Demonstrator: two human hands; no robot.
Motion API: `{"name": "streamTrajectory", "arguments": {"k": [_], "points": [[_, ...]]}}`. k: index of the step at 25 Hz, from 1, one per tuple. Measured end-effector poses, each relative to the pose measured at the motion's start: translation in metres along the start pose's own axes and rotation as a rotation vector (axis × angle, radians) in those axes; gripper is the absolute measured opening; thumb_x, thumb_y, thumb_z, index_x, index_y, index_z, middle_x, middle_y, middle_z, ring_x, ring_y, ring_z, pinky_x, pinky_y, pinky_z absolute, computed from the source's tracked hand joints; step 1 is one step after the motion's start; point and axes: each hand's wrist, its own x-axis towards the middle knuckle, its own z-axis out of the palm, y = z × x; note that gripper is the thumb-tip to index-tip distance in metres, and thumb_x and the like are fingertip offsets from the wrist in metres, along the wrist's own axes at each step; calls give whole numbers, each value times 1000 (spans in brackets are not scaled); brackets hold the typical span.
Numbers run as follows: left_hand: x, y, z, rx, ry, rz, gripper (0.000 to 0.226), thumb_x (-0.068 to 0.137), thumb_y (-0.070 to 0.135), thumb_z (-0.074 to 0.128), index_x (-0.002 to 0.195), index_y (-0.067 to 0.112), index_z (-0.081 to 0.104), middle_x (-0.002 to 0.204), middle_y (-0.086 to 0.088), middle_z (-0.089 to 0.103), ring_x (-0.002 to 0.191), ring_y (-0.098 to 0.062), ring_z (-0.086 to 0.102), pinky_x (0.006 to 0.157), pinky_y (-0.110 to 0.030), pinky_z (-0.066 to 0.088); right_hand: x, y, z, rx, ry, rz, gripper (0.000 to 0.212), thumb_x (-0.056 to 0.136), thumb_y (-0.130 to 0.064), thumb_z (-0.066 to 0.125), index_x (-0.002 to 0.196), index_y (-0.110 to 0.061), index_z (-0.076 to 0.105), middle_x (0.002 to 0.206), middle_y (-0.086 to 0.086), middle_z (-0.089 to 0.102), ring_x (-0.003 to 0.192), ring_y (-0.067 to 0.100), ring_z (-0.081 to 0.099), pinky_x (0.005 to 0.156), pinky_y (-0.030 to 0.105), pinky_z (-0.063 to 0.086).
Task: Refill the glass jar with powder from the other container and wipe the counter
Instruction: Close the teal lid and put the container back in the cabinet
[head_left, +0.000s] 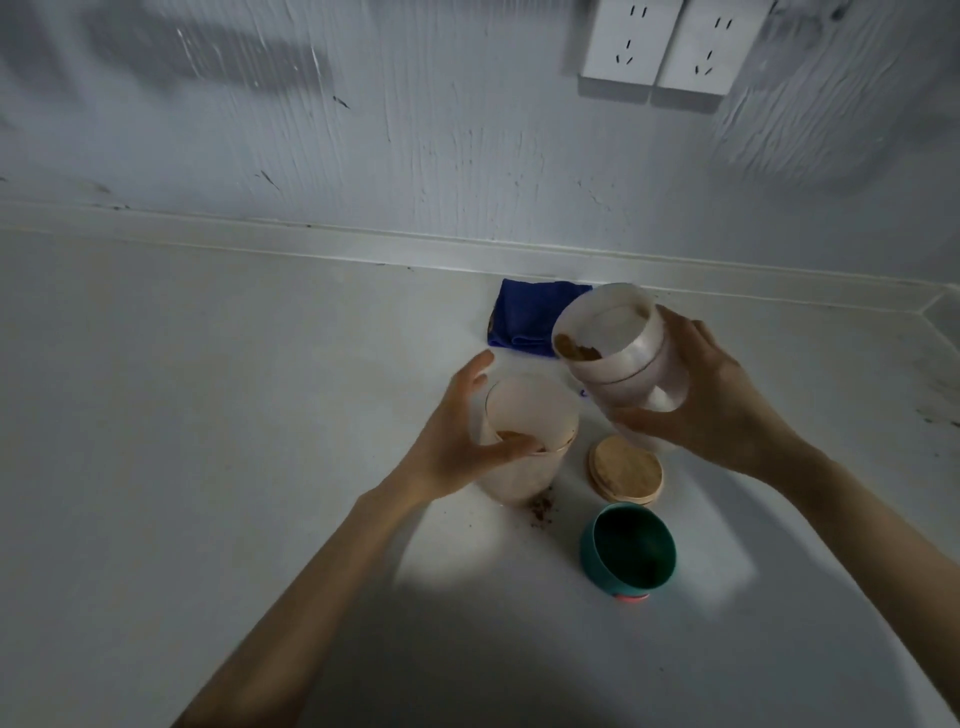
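A glass jar (524, 421) stands upright on the white counter (208, 415), with a little brown powder inside near its rim. My left hand (462, 431) wraps around its left and front side. My right hand (717, 405) holds a translucent plastic container (618, 348) in the air, up and to the right of the jar. The container is tilted with its mouth toward the jar, and brown powder sits at its lower lip. Some spilled brown powder (540, 512) lies on the counter at the jar's foot. A folded blue cloth (524, 317) lies behind, partly hidden by the container.
A round wooden lid (626, 475) lies flat to the right of the jar. A teal lid or cap (628, 553) rests in front of it, open side up. The wall with two white sockets (670, 41) rises behind the counter.
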Motion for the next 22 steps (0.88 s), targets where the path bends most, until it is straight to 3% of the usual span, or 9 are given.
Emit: {"name": "streamTrajectory", "arguments": {"k": [2, 4, 8, 11, 13, 16, 19, 22], "points": [[-9, 6, -9, -70, 112, 60, 87, 66, 50, 70, 135, 25, 23, 139, 8, 32, 126, -4, 35, 103, -19, 31, -14, -2, -1, 282, 14, 76, 81, 63, -17, 78, 129, -25, 31, 120, -4, 48, 105, 16, 45, 86, 32, 41], [-19, 8, -13, -131, 220, 116, 69, 66, 51, 63, 125, 30, 33, 128, 10, 42, 113, 4, 43, 94, -9, 38, -32, -6, 2, 544, 3, 102, 71, 62, -22, 77, 117, -35, 34, 111, -17, 50, 104, 12, 53, 85, 29, 45], [-44, 6, -9, -205, 246, 144, 38, 67, 47, 58, 102, 38, 45, 103, 15, 57, 96, 4, 56, 85, -11, 44, -68, -14, 31, 777, -28, 119, 81, 54, -35, 82, 119, -39, 34, 119, -13, 53, 110, 1, 53, 85, 18, 48], [-67, 3, 1, -201, 106, 164, 35, 70, 43, 58, 104, 35, 50, 102, 15, 63, 101, -1, 58, 88, -14, 44, -87, -20, 58, 700, -15, 142, 79, 51, -41, 80, 115, -45, 32, 121, -14, 51, 112, 2, 50, 89, 22, 46], [-79, 0, 7, -173, -8, 145, 44, 69, 44, 60, 110, 38, 47, 109, 26, 59, 110, -1, 54, 94, -16, 43, -97, -27, 72, 636, -18, 132, 84, 52, -39, 83, 117, -42, 29, 115, -30, 47, 108, -8, 48, 87, 12, 45], [-92, -2, 17, -148, -128, 84, 59, 64, 43, 67, 116, 41, 39, 117, 26, 50, 115, 4, 47, 97, -13, 41, -105, -37, 93, 499, -13, 96, 89, 57, -27, 83, 128, -24, 28, 119, -18, 45, 106, -11, 45, 85, -2, 36], [-104, -9, 27, -198, -132, 9, 68, 60, 37, 72, 118, 30, 37, 116, 20, 47, 110, 12, 45, 89, -5, 40, -111, -45, 111, 424, -44, 83, 87, 58, -27, 83, 129, -15, 32, 120, -8, 45, 109, -2, 43, 84, -6, 31], [-110, -17, 31, -181, -84, -57, 67, 58, 32, 74, 114, 35, 37, 116, 21, 45, 112, 9, 44, 90, -8, 40, -113, -48, 123, 392, -105, 75, 86, 61, -33, 80, 130, -16, 31, 118, -12, 41, 109, -4, 39, 83, -7, 30]]}}
